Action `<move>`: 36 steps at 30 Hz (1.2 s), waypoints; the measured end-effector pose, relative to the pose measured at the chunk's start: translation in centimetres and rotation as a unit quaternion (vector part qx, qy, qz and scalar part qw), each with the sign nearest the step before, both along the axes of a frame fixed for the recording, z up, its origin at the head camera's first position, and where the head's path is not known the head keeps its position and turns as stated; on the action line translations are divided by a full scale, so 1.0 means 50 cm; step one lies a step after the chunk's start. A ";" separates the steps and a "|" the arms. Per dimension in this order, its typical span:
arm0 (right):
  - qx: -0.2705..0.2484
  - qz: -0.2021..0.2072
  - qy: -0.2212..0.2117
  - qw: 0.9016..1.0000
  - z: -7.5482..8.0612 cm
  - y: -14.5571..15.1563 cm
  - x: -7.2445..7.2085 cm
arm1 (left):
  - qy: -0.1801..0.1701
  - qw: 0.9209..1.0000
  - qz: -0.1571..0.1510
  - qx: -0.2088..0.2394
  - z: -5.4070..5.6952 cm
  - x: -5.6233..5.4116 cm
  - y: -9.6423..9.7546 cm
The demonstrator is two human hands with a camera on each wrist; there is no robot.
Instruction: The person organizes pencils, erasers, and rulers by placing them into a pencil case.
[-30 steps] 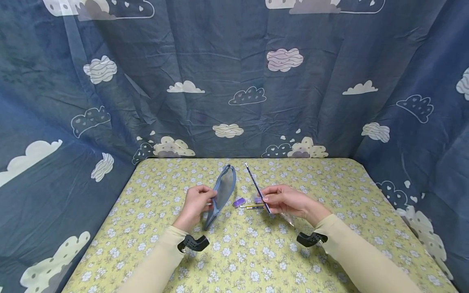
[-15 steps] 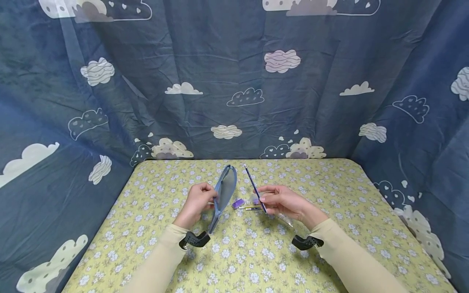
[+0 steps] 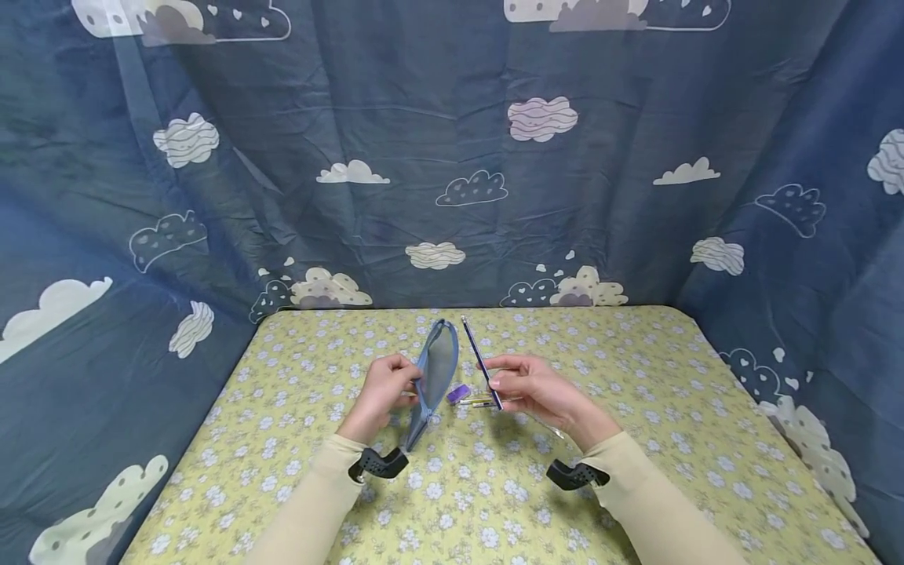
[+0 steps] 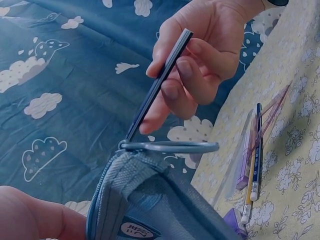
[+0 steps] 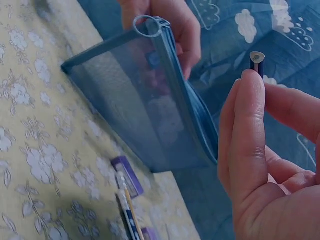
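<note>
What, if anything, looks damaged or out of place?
Nothing stands out. The left hand holds the pouch open, the right hand a pencil; its blunt lower end looks unsharpened. Other pencils lie near a purple block.

Long, plain cream sleeves (image 3: 319, 494), a matching pair
Near each sleeve's end, an angular black wrist device (image 3: 384, 464) juts out sideways.

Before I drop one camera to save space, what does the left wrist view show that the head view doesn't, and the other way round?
Only the left wrist view: the label with a white oval on the blue pouch.
Only the head view: the cream sleeves.
Both: the left hand holding the pouch, the right hand holding the dark pencil, plus the purple block and loose pencils.
</note>
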State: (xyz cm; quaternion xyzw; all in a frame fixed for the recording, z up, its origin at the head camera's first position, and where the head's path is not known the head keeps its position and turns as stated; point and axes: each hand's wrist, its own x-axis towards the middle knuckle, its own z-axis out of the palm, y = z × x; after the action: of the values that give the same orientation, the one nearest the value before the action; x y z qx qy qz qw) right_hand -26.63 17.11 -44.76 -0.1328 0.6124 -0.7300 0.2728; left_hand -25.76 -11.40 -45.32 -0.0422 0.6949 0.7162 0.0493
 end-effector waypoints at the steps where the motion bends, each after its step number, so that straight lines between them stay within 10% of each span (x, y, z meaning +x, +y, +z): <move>1: 0.002 -0.002 0.001 1.000 -0.001 -0.006 0.000 | -0.001 1.000 -0.001 0.003 -0.001 -0.001 -0.001; 36: 0.113 -0.035 0.038 0.992 0.018 -0.108 -0.011 | 0.008 1.000 -0.013 0.017 -0.016 0.002 0.018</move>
State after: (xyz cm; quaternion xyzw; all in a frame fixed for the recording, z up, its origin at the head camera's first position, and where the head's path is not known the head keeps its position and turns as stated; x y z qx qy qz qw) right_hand -27.17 11.70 -43.85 -0.1073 0.7052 -0.6595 0.2372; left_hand -25.68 -10.52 -46.11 -0.0271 0.6833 0.7277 0.0538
